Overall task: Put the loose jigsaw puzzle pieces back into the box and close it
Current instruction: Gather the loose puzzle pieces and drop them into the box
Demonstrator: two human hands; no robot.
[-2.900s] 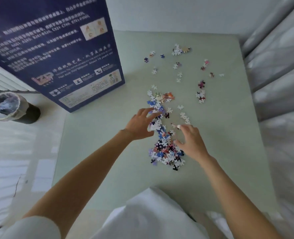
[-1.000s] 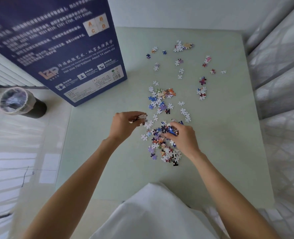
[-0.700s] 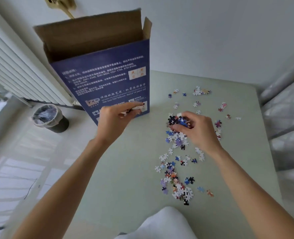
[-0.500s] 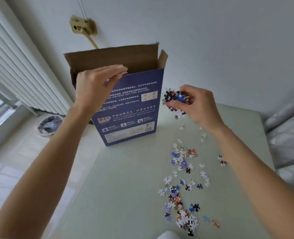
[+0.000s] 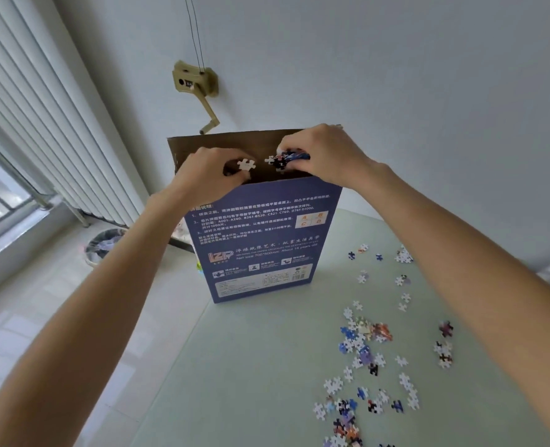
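Knobbed pieces [image 5: 286, 158] over cardboard box [image 5: 260, 240]

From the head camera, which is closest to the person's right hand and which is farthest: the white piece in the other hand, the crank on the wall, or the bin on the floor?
From the right hand:
1. White piece, just to its left, pinched by the left hand over the open box.
2. Wall crank, up and to the left.
3. Bin, far down-left on the floor.
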